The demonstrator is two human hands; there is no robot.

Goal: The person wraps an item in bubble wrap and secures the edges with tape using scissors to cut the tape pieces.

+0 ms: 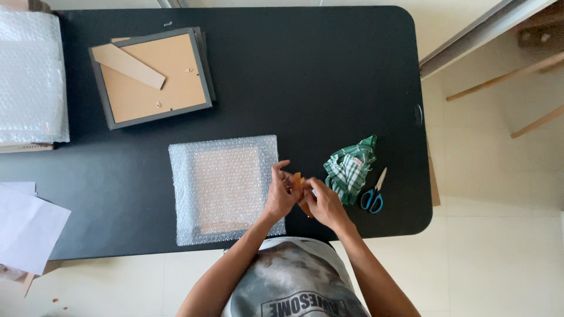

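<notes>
Both hands, left hand (281, 196) and right hand (322, 202), pinch brown tape (298, 182) beside a bubble-wrapped frame (224, 189) on a black table (305, 76).

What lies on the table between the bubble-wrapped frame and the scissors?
In the head view, both hands holding brown tape, then a green checked cloth.

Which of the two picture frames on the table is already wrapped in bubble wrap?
The frame by the hands, fully covered in bubble wrap; the far-left grey frame lies bare, backing up.
</notes>
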